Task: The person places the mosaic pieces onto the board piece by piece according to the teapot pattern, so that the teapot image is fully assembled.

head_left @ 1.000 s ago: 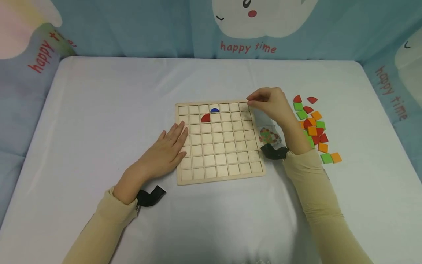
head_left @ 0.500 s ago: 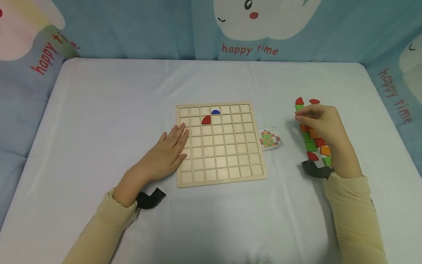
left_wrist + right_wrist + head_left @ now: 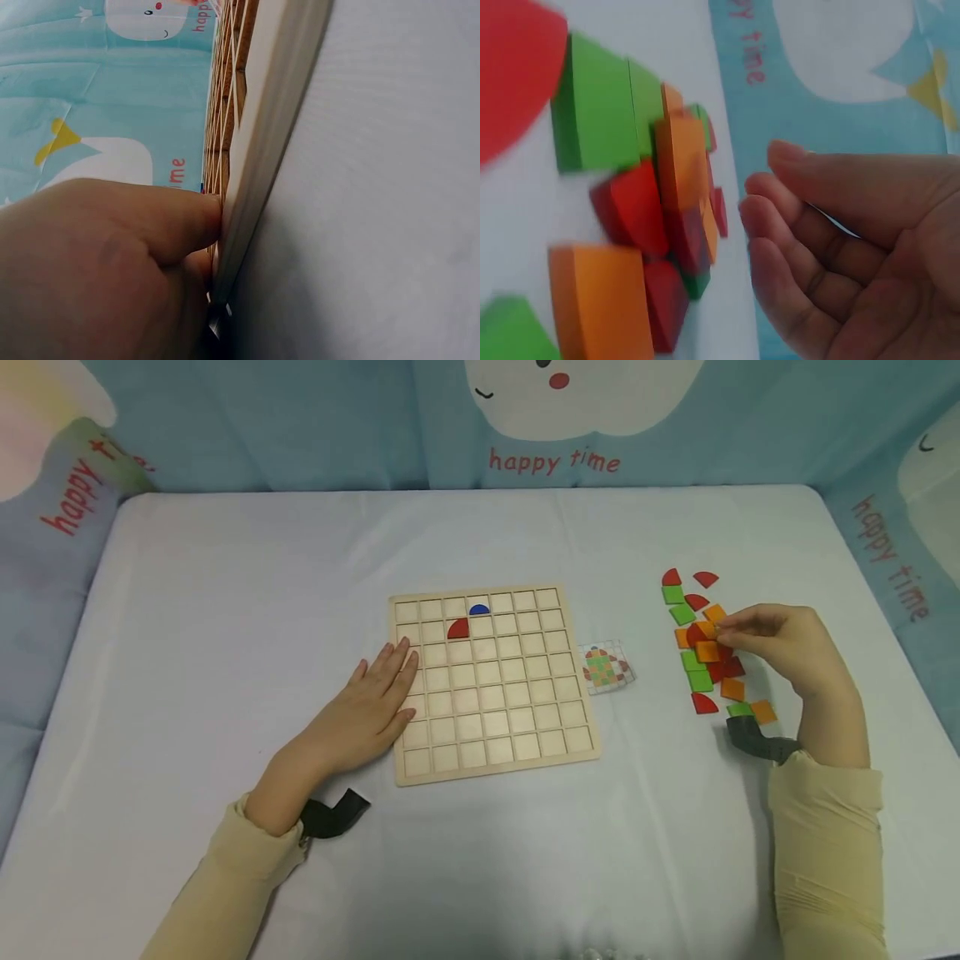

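A wooden grid board lies on the table with a blue half-round piece and a red quarter-round piece in its upper cells. My left hand rests with spread, straight fingers on the board's left edge; in the left wrist view its thumb is against the rim. My right hand reaches over the right side of the pile of pieces, fingertips close to an orange square. In the right wrist view its fingers are softly bent, with nothing visible between them and the thumb.
Green squares, orange squares and red quarter-rounds lie loosely scattered and partly stacked at the right. A small pattern card lies against the board's right edge. A blue printed curtain rises behind the table.
My right hand has moved from the board's upper right corner rightward to the pile, then farther right and slightly down. My left hand stays on the board's left edge.
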Demonstrator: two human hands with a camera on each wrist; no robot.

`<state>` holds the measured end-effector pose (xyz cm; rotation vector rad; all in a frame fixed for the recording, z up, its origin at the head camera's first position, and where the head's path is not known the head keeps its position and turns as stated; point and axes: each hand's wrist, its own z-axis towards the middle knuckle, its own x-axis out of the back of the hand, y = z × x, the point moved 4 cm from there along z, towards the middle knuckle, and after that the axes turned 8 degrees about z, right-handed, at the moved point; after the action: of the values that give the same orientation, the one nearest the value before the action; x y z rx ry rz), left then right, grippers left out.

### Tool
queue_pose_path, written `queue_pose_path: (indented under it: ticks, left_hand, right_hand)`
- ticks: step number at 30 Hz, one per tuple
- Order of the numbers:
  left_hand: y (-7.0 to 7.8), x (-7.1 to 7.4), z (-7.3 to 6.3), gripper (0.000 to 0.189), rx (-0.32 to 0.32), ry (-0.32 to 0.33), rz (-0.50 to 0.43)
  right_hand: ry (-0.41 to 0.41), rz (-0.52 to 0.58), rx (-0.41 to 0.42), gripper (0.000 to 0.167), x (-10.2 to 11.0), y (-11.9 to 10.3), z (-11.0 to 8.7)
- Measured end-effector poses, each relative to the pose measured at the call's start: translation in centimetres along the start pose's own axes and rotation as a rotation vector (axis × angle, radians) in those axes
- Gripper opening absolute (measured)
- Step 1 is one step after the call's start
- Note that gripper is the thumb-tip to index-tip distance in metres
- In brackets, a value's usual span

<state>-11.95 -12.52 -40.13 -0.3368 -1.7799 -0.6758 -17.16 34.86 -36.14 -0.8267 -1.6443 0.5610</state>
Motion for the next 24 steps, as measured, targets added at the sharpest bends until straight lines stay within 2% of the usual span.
queue_pose_path:
  ticks: [6, 9, 19, 24]
  left_hand:
    - [0.1, 0.2, -0.2, 0.063, 0.003, -0.001, -0.006]
    - [-0.1, 0.0, -0.1, 0.064, 0.000, 0.002, -0.001]
    - [-0.2, -0.1, 0.0, 0.064, -0.003, 0.016, 0.002]
    - [-0.3, -0.2, 0.0, 0.065, 0.002, 0.003, 0.009]
  right_hand:
    - [-0.064, -0.071, -0.044, 0.048, -0.1, 1.1, 0.4]
    - [-0.068, -0.113, -0.067, 0.049, -0.5, 1.4, 0.7]
    - [-0.092, -0.175, -0.027, 0.045, -1.4, 1.2, 1.0]
    - [-0.061, -0.178, -0.021, 0.042, -1.3, 1.3, 0.9]
